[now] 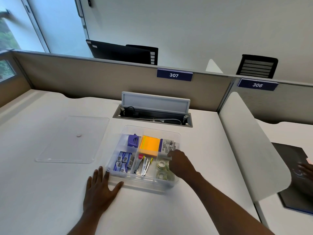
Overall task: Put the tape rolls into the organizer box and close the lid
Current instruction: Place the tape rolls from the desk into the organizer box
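Note:
The clear organizer box (128, 179) stands open on the white desk. Its front right compartment holds clear tape rolls (161, 164), one behind another (163, 175). My right hand (179, 162) reaches into that compartment, fingers curled down at the rolls; whether it grips one is hidden. My left hand (100, 189) lies flat on the desk, fingers spread, touching the box's front left corner. The clear lid (72, 139) lies flat on the desk to the left of the box.
Other compartments hold a purple punch (133, 140), orange sticky notes (149, 145), staple boxes (122, 161) and staplers (143, 165). An open cable tray (152, 116) sits behind the box. A white divider (254, 150) bounds the desk on the right; another person's hand (306, 170) rests beyond it.

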A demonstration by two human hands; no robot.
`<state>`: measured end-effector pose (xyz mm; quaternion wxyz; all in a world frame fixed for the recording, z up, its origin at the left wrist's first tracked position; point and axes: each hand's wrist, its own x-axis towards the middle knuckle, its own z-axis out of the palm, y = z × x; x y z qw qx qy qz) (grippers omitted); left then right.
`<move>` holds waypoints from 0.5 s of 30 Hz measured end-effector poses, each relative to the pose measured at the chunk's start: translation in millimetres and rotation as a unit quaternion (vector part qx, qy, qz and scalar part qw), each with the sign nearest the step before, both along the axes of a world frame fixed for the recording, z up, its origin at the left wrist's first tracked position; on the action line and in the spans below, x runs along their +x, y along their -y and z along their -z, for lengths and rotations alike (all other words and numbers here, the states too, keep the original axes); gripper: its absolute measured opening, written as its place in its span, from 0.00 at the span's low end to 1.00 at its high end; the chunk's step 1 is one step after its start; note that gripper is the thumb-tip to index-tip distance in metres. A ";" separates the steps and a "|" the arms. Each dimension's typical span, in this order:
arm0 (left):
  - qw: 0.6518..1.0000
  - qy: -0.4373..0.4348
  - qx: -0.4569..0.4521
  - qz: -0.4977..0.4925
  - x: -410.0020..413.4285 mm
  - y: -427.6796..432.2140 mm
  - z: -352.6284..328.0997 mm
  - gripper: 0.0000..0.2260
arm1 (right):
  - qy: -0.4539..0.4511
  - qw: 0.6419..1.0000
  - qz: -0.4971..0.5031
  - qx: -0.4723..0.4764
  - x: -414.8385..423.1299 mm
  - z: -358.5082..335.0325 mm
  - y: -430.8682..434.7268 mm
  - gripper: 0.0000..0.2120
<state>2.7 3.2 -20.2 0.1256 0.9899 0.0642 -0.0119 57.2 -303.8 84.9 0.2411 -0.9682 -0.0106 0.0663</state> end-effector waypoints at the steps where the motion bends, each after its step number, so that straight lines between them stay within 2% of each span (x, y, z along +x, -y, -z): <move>1: 1.000 0.000 -0.002 0.001 0.0 0.1 -0.2 0.45 | 0.019 1.000 0.024 0.000 1.0 -2.0 1.3 0.15; 3: 1.000 -0.001 -0.001 0.003 0.0 0.2 -0.2 0.45 | 0.035 0.998 0.050 -0.014 2.1 -4.7 3.5 0.13; 9: 1.000 -0.016 0.010 0.014 1.7 -1.8 -0.4 0.47 | -0.003 0.994 0.095 -0.044 -1.3 -3.6 -11.5 0.11; 15: 0.999 -0.034 -0.004 0.039 8.1 -9.7 -3.4 0.49 | -0.039 0.986 0.158 -0.019 3.9 4.7 -34.8 0.12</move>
